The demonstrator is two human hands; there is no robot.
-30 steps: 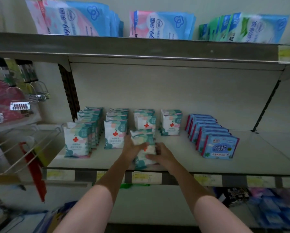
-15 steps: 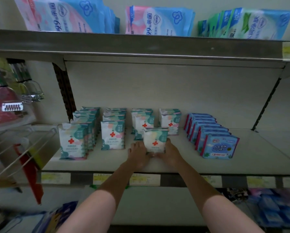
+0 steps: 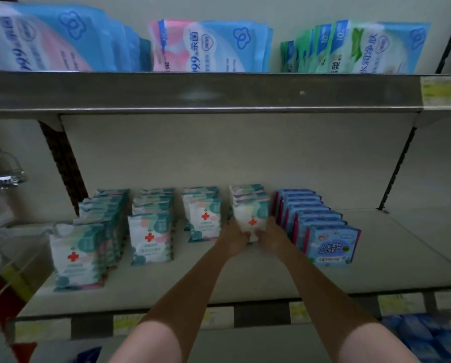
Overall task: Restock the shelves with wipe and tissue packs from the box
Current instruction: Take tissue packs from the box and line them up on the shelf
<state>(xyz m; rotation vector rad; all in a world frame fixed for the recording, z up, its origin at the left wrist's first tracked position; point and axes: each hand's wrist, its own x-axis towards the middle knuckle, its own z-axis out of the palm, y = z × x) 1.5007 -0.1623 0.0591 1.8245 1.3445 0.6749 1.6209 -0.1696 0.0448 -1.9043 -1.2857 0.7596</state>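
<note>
Both hands on the pack at the fourth row!

Head view: the left hand (image 3: 233, 238) and right hand (image 3: 271, 235) grip a small white-and-teal wipe pack with a red cross (image 3: 251, 218) from either side, upright on the pale metal shelf (image 3: 391, 260), against its row; blue tissue packs (image 3: 330, 244) just right of the grip, matching rows left.

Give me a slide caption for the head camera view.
Both hands set a red-cross wipe pack upright beside blue packs.

Shelf (image 3: 376, 271): red-cross pack (image 3: 250, 214) upright, fourth row, held between left hand (image 3: 233, 238) and right hand (image 3: 270, 235); blue packs (image 3: 331, 244) beside.
</note>
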